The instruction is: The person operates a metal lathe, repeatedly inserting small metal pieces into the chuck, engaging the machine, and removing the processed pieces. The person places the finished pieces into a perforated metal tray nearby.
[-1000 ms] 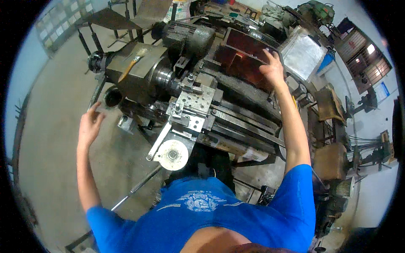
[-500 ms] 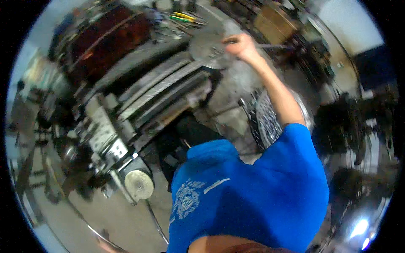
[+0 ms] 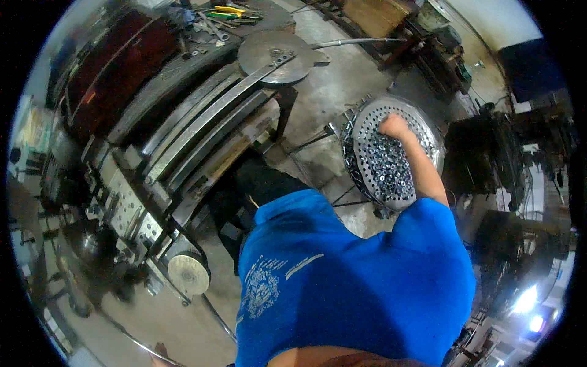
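My right hand [image 3: 395,126] is over a round perforated metal tray [image 3: 378,110] on the right, at the far edge of a heap of small metal nuts [image 3: 391,165]. Its fingers are curled closed, and whatever they hold is hidden. Low at the left, my left hand [image 3: 160,353] shows only in part beside a thin curved rod [image 3: 136,340]; its fingers are too small and dark to read. Ahead of me stands a machine with long steel bars [image 3: 214,116] and a round steel disc [image 3: 272,58] at its far end.
A long handle [image 3: 361,41] sticks out to the right of the disc. Wrenches [image 3: 214,29] and yellow-handled pliers [image 3: 229,10] lie on the machine's far top. A round pale wheel [image 3: 188,273] sits at its near end. Dark machinery [image 3: 480,153] stands right of the tray.
My right hand has come down from beside the disc to the perforated tray of nuts. The view has shifted, and the disc and nuts show more sharply.
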`<state>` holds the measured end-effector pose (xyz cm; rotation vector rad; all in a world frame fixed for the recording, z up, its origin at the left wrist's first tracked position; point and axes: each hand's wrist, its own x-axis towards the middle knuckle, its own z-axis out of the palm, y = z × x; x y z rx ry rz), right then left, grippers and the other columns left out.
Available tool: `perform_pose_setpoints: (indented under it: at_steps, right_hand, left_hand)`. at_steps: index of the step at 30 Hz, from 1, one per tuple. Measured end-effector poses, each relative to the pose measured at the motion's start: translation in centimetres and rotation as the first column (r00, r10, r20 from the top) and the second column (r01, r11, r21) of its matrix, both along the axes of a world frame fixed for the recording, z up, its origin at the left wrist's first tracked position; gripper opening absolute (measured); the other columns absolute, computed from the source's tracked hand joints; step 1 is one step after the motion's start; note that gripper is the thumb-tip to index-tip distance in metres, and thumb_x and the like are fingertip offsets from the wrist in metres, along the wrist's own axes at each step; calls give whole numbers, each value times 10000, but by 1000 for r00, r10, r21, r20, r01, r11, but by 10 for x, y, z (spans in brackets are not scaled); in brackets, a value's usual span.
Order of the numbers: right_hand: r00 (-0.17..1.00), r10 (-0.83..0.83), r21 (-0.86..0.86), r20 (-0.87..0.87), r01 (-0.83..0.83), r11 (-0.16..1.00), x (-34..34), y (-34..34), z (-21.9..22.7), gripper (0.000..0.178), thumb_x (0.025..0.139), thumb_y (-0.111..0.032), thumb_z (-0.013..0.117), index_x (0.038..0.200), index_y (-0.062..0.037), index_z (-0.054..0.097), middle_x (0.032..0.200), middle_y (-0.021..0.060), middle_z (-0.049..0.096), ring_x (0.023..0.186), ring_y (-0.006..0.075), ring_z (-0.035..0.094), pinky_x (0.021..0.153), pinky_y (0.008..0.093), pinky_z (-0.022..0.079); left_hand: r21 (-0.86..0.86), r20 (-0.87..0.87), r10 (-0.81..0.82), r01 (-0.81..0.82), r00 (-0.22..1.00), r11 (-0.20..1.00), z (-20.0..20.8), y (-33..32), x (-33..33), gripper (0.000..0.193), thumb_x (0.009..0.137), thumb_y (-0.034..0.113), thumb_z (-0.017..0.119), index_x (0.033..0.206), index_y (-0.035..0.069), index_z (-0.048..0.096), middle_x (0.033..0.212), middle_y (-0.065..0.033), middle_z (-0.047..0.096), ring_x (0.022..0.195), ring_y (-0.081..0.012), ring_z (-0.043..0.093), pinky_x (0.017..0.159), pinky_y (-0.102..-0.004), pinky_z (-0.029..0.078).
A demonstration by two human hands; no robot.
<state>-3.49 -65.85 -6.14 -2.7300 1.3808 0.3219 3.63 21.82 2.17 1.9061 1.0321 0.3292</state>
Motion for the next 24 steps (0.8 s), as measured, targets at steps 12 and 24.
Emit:
perform_pose_setpoints:
  at_steps: [12,24]
  right_hand:
    - [979,179,133,94,-191,973,-4,-33,-9,282,639,-274,555,620,6,589,658,208,573,671,331,576,632,394,454]
    - [23,550,-80,835,-984,162,248,269,139,416,515,-44,538,922,-47,625,1039,148,530,908,242,541,771,279,422]
  left_hand:
    - [-30,50,-132,134,990,991,-16,67,-7,265,784,210,491,804,-54,517,638,-112,568,548,-173,563,508,-264,466]
    - [92,86,-40,32,996,995,-10,55,-6,364,812,247,490,981,-73,531,626,-98,563,532,-142,550,506,-254,451]
